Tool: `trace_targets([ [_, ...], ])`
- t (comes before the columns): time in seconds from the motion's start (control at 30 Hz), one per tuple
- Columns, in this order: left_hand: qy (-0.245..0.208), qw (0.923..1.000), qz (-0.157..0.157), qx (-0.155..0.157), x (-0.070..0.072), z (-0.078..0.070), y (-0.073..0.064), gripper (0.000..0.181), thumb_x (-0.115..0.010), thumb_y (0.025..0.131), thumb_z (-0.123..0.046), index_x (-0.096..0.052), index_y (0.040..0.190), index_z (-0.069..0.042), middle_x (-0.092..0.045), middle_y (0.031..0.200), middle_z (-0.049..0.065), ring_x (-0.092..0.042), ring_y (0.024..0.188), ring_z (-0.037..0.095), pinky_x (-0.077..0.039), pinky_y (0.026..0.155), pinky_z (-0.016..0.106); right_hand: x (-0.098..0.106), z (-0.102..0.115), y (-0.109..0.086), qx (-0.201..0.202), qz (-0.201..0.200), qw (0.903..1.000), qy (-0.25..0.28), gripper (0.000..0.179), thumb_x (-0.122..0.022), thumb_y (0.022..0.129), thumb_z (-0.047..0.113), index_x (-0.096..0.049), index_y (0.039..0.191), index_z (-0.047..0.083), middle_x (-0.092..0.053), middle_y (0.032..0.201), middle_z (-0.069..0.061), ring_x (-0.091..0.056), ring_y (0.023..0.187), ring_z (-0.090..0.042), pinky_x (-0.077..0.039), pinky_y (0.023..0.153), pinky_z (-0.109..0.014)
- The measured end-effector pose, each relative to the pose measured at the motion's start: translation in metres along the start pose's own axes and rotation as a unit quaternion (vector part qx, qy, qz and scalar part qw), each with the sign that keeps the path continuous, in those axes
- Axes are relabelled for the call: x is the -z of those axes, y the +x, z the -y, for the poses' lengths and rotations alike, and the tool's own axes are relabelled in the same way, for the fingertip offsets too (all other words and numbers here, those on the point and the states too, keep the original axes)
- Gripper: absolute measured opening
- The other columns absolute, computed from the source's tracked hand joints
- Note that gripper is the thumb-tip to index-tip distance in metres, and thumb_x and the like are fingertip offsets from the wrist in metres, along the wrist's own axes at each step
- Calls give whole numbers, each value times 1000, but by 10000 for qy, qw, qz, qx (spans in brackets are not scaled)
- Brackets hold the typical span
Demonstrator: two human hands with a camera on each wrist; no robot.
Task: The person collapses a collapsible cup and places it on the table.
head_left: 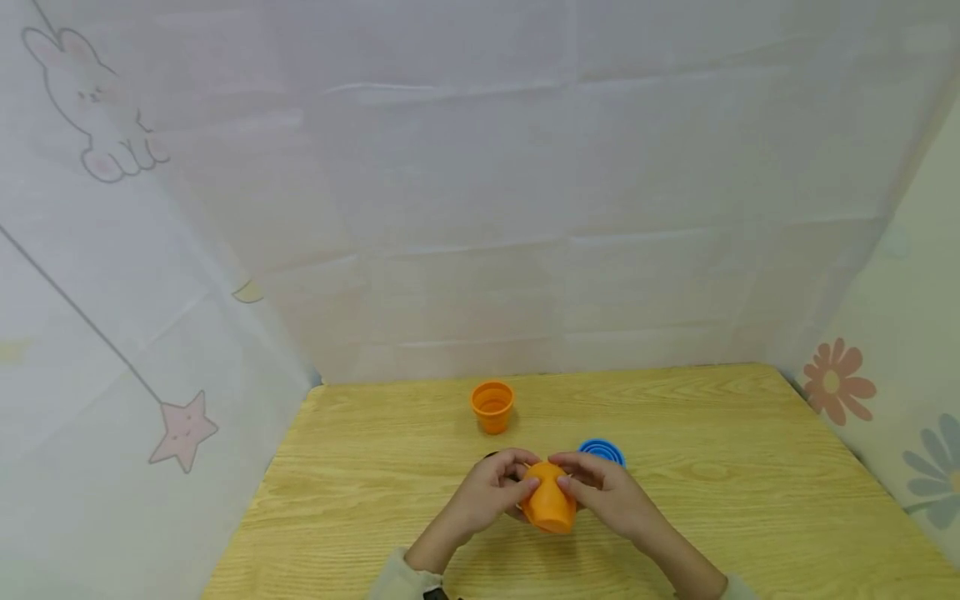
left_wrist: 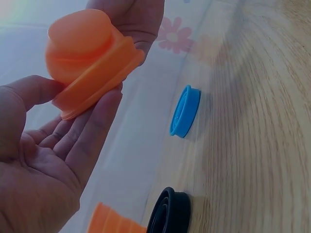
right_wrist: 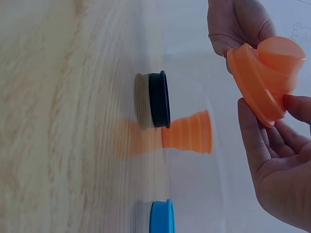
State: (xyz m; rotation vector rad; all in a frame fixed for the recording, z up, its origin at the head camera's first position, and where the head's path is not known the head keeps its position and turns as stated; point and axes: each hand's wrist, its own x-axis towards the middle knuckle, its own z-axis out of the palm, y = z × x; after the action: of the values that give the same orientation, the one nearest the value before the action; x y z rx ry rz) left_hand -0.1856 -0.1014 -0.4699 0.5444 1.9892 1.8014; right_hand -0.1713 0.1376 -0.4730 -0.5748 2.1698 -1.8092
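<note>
Both hands hold an orange collapsible silicone cup [head_left: 550, 498] above the table, its base toward the person and its walls partly folded and uneven. My left hand [head_left: 491, 493] grips one side of the rim, thumb on the outer wall and fingers beneath. On the opposite side my right hand [head_left: 609, 493] pinches the cup the same way. In the left wrist view the cup [left_wrist: 87, 58] looks skewed, its narrow end bulging out of the wider rim band. The right wrist view also shows the cup [right_wrist: 265, 77] between both hands.
A second orange cup [head_left: 492, 407] stands expanded toward the table's back. A flattened blue cup [head_left: 602, 451] lies just beyond the right hand. A flattened black cup [right_wrist: 159, 99], mostly hidden by the left hand in the head view, lies near it. Patterned cloth [head_left: 465, 208] surrounds the wooden table [head_left: 337, 500].
</note>
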Motion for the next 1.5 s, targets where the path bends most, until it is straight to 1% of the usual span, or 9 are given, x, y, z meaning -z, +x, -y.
trace_targets([
  [0.27, -16, 10000, -30, -24, -4, -1, 2, 30, -64, 101, -14, -60, 127, -1, -65, 96, 7, -69, 77, 17, -62, 69, 48, 1, -9, 2, -64, -240, 9993, -297, 38, -65, 101, 29, -63, 131, 6, -68, 117, -14, -68, 97, -21, -61, 75, -29],
  [0.4, 21, 10000, -92, -23, -5, 0, 4, 29, -65, 100, -13, -61, 125, -1, -65, 94, 6, -69, 75, 15, -63, 68, 44, 2, -10, 2, -31, -347, 9983, -467, 35, -65, 100, 30, -65, 128, 9, -69, 113, -11, -68, 95, -22, -61, 73, -29],
  [0.53, 99, 9998, -153, -44, -6, 1, 6, 28, -66, 99, -13, -62, 124, -1, -66, 94, 5, -68, 74, 14, -63, 67, 41, 1, -8, 3, -9, -404, 9977, -538, 33, -66, 100, 31, -66, 126, 10, -70, 112, -10, -68, 93, -20, -61, 72, -29],
  [0.77, 236, 9991, -344, -35, -8, -3, 6, 25, -68, 97, -11, -65, 121, -3, -67, 93, 5, -68, 74, 16, -63, 67, 45, -1, -5, 3, 99, -493, 9967, -634, 30, -66, 100, 26, -67, 123, 7, -71, 110, -10, -67, 91, -16, -60, 71, -27],
  [0.9, 272, 9987, -429, -50, -10, -3, 7, 24, -68, 96, -9, -66, 119, -3, -67, 93, 5, -68, 74, 17, -63, 66, 44, -2, -3, 3, 63, -587, 9959, -679, 28, -67, 99, 24, -68, 122, 7, -71, 109, -9, -66, 89, -16, -59, 70, -26],
  [1.13, 324, 9983, -479, -23, -9, 0, 9, 24, -68, 95, -6, -66, 119, -3, -68, 92, 4, -69, 73, 16, -63, 63, 40, -3, -4, 4, -9, -698, 9950, -715, 25, -68, 99, 23, -69, 120, 9, -70, 106, -6, -64, 88, -17, -58, 69, -25],
  [1.3, 385, 9975, -587, -14, -11, -1, 9, 24, -68, 94, -5, -67, 117, -4, -68, 91, 4, -68, 72, 16, -62, 61, 40, -4, -4, 5, -20, -756, 9944, -743, 25, -68, 99, 22, -69, 119, 9, -70, 105, -6, -64, 86, -16, -58, 68, -25],
  [1.4, 539, 9963, -673, -23, -12, -2, 9, 22, -68, 92, -5, -68, 115, -5, -69, 89, 3, -66, 69, 14, -61, 59, 35, -4, -4, 6, 2, -787, 9937, -799, 24, -68, 99, 23, -70, 118, 9, -71, 105, -6, -63, 84, -15, -58, 66, -26],
  [1.5, 636, 9957, -667, -44, -11, -1, 9, 21, -67, 93, -7, -69, 114, -8, -69, 88, 2, -65, 67, 12, -60, 57, 31, -4, -5, 6, 19, -787, 9937, -798, 24, -67, 99, 25, -70, 118, 10, -71, 105, -5, -64, 85, -15, -58, 67, -27],
])
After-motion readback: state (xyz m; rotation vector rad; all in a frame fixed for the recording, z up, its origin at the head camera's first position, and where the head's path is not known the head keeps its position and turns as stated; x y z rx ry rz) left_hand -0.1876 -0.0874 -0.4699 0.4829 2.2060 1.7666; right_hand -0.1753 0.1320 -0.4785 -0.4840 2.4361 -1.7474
